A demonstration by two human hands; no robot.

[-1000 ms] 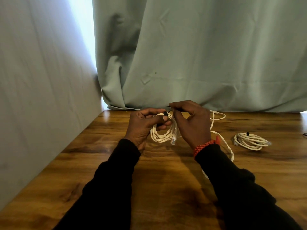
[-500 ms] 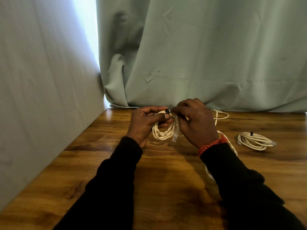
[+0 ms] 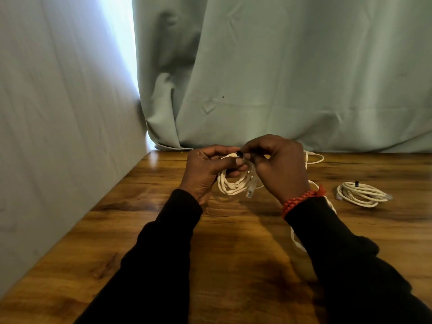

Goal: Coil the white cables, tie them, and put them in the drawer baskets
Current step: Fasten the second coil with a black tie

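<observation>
A coiled white cable [image 3: 233,184] hangs between my hands just above the wooden table [image 3: 233,242], its clear plug dangling at the bottom. My left hand [image 3: 205,171] grips the top of the coil. My right hand [image 3: 278,167] pinches a small black tie [image 3: 239,154] at the top of the same coil. A second white coil [image 3: 361,194], bound with a black tie, lies on the table to the right. A loose white cable [image 3: 314,159] runs behind my right hand and under my right sleeve.
A pale green curtain [image 3: 280,78] hangs along the table's far edge. A cloth-covered wall [image 3: 58,125] closes off the left side. No drawer or basket shows in the head view.
My right hand's fingers have shifted left and closed tighter on the black tie at the top of the coil. The view has drifted slightly; the coil stays between both hands.
</observation>
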